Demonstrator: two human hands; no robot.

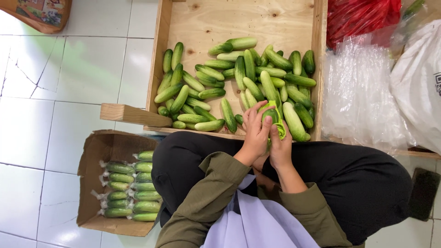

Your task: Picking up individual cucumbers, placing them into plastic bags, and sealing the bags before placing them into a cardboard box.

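My left hand (254, 133) and my right hand (281, 148) are together at the near edge of a wooden crate (158, 55). Between them they grip a green cucumber (270, 114) with a light green band or tape (279, 130) around it. Several loose cucumbers (216, 92) lie piled on the crate's plywood floor just beyond my fingers. I sit on the floor in dark trousers and olive sleeves.
A cardboard box (94, 151) at my left holds several plastic-wrapped cucumber packs (131, 188). Clear plastic bags (358, 92), a white bag (420, 82) and a red bag (358, 16) lie at the right. White floor tiles (55, 92) spread to the left.
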